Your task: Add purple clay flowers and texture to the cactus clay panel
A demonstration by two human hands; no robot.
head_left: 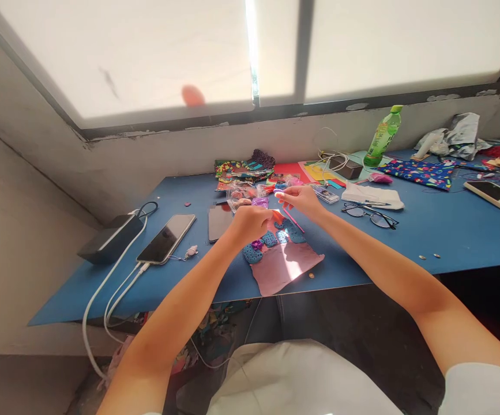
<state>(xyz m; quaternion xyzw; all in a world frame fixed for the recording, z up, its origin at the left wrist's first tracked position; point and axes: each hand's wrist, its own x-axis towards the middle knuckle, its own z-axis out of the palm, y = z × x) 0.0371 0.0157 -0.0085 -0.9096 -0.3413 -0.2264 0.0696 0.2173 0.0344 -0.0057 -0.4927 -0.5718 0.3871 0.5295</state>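
Note:
My left hand [252,223] is closed in a pinch above a flat pink sheet [282,268], with an orange piece [278,217] sticking out at its fingertips. Slightly farther back, my right hand [302,202] has thumb and fingers drawn together; what lies between them is too small to make out. Blue pieces dotted with holes [253,253] sit along the sheet's far part, beside a small purple flower shape [257,244]. A thin pink stick [293,221] lies below my right hand. Small plastic bags [241,190] are behind both hands.
To the left are a phone [166,239] with white cables and a black box [111,237]. Eyeglasses [371,215], a white cloth pouch [373,196] and a green bottle [383,137] stand or lie right. Another phone [498,197] rests far right on the blue table [405,242].

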